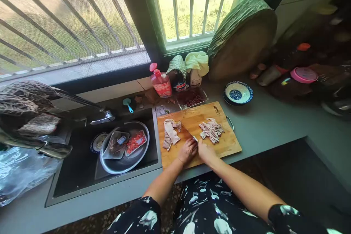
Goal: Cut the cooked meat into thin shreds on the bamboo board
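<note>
Wooden cutting board (219,117) under both hands: right hand (206,150) grips a mostly hidden knife (189,133), left hand's (188,150) grasp unclear.

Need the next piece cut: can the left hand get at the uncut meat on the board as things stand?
Probably yes. The left hand rests on the cutting board just below the uncut meat, with bare board between them. The knife lies to the meat's right, not across the way.
</note>
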{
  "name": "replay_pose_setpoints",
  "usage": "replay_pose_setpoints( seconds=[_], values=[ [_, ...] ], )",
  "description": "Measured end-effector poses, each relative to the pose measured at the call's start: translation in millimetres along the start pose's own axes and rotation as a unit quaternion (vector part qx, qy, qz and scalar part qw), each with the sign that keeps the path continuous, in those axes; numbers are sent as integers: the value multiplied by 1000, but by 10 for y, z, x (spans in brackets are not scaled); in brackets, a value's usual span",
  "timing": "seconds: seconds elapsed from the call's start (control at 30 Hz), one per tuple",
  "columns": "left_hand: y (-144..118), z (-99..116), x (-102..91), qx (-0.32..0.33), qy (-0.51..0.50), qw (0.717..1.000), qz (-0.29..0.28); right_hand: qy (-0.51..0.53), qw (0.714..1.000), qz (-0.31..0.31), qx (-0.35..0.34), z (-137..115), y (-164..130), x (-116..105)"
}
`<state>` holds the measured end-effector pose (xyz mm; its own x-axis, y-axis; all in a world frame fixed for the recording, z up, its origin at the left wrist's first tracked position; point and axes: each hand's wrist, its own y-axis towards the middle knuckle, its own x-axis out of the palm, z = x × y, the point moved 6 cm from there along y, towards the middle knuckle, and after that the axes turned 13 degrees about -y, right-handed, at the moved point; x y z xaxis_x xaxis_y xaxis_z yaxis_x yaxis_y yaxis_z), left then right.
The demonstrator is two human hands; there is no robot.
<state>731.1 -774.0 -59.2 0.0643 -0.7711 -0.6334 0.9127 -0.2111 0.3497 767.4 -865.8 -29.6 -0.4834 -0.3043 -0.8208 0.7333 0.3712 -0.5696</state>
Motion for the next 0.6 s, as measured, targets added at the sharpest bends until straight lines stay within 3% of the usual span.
replay_pose_setpoints(
  seconds=[0.23,0.43,0.6],
  values=[
    [-94,61,-44,-26,-14,1000,-8,11,998,44,34,450,-142,18],
    [-141,-4,11,-19,-6,1000,-1,-5,1000,21,2,186,-297,23],
    [-122,-14,-6,-17,-13,1000,8,-36,999,-1,-3,278,-487,221]
  ],
)
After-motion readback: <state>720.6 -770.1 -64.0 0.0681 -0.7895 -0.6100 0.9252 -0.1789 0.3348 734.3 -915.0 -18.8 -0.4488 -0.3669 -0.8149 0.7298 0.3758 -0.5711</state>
